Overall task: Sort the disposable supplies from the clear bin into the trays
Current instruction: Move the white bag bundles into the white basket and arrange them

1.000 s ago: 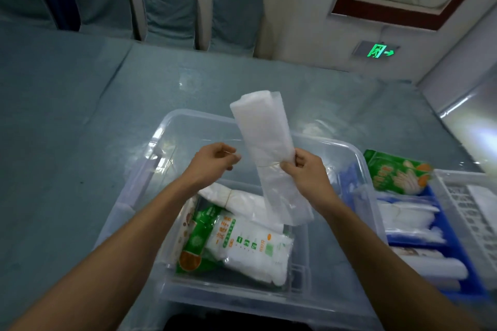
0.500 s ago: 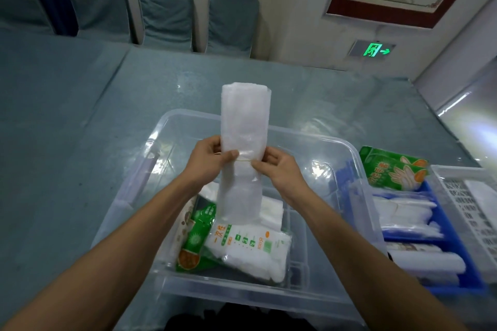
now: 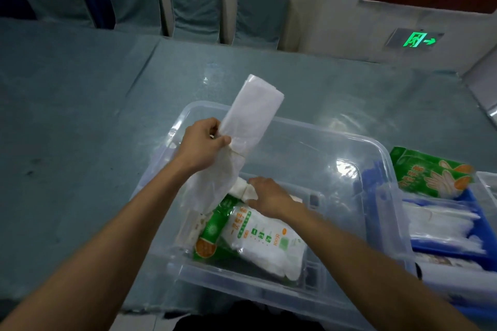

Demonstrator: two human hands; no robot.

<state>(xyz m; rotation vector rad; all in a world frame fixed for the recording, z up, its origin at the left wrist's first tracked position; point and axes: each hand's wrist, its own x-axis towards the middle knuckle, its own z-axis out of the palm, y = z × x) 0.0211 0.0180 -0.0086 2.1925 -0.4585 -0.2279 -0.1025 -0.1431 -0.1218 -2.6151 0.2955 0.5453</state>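
A: What is the left hand (image 3: pixel 203 146) doing?

B: It pinches a long, flat bundle of thin translucent white plastic bags (image 3: pixel 246 121) at its banded middle, thumb on the near face. The bundle tilts up and away above the far left corner of the large clear rectangular plastic bin (image 3: pixel 373 158), its lower half hanging limp and crinkled into the bin.

A: And the right hand (image 3: pixel 269 196)?

B: Down inside the bin, fingers curled around a small white folded plastic packet (image 3: pixel 243 189) lying at the bin's centre.

A: What else is in the bin?

B: A glossy white pouch of gloves with green print (image 3: pixel 266 242) lies near its front wall, over a green and orange packet (image 3: pixel 212 236).

A: Beside the bin?

B: Touching its right wall is a blue plastic tray (image 3: pixel 476 197) holding white and clear sleeves, with a green glove pack (image 3: pixel 430 172) on its far end. The bin sits on a teal cloth-covered table (image 3: pixel 80 115).
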